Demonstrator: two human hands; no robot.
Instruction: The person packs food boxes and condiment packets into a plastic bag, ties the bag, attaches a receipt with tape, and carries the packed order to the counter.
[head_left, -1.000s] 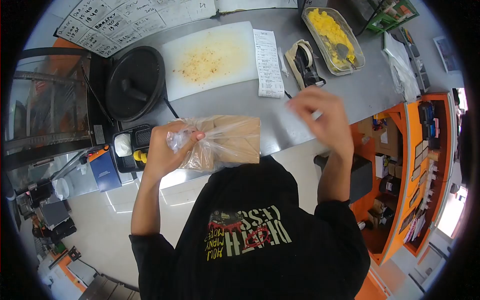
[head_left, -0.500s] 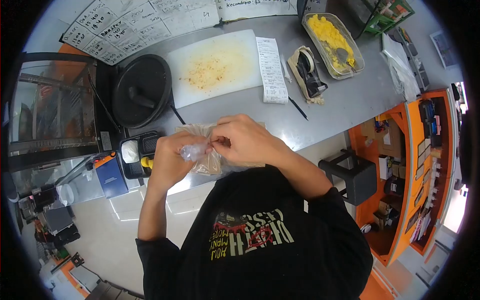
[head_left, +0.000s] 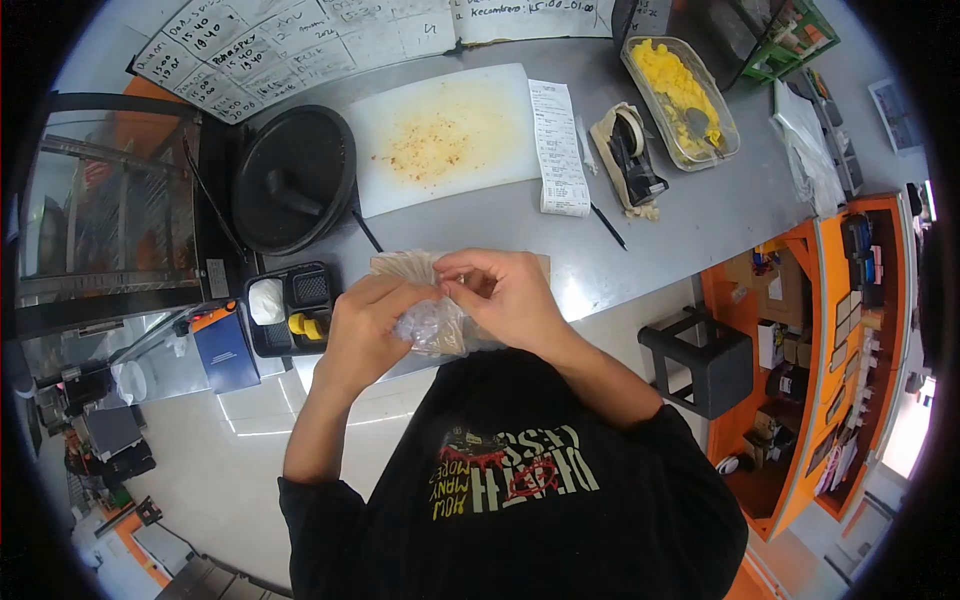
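A clear plastic bag [head_left: 432,328] with a brown paper package [head_left: 543,266] inside lies at the counter's front edge, mostly covered by both hands. My left hand [head_left: 375,325] is closed on the bunched plastic at the bag's neck. Pressed close beside it, my right hand [head_left: 500,295] pinches the plastic between thumb and fingers. The gathered end of the bag puffs out below the left fingers. Whether anything thin is between the right fingertips cannot be made out.
Behind the hands are a white cutting board [head_left: 450,140] with crumbs, a receipt [head_left: 562,150], a pen [head_left: 608,227] and a tape dispenser [head_left: 630,160]. A yellow food container [head_left: 682,100] stands back right. At left are a round black lid [head_left: 293,180] and a black tray [head_left: 290,342].
My right hand came in from the right and closed on the bag's neck beside my left hand. The gathered plastic has since shifted, and the view has moved slightly.
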